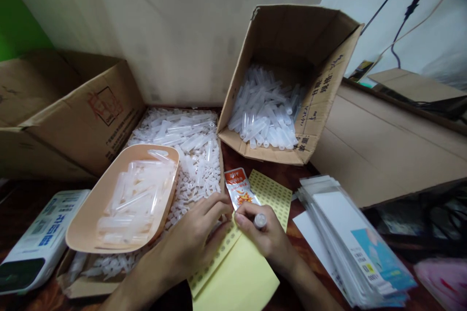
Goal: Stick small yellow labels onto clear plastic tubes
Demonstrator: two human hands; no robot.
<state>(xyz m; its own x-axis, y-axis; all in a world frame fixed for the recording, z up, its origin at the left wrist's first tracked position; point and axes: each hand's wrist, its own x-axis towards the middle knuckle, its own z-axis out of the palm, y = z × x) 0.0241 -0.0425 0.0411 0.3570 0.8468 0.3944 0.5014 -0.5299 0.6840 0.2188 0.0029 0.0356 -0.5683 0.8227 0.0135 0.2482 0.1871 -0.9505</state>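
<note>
My left hand (197,233) is closed at the edge of a yellow sheet of small round stickers (219,255), its fingers bent and the tips close to my right hand's. My right hand (270,240) is curled around a small clear plastic tube (260,221), whose round end shows between thumb and fingers. Its thumb and forefinger also meet the sheet's upper edge. The sheet's plain yellow part (237,277) lies folded below the hands. A second yellow sticker sheet (279,192) and a red and white food packet (242,187) lie just beyond the fingers.
A peach plastic tray (170,175) of clear tubes rests on a shallow box of white caps (204,167) and tubes. Behind, a tilted carton (335,87) holds more tubes. A white device (54,223) lies left; stacked plastic-sleeved packs (350,233) lie right. Another carton (83,107) stands left.
</note>
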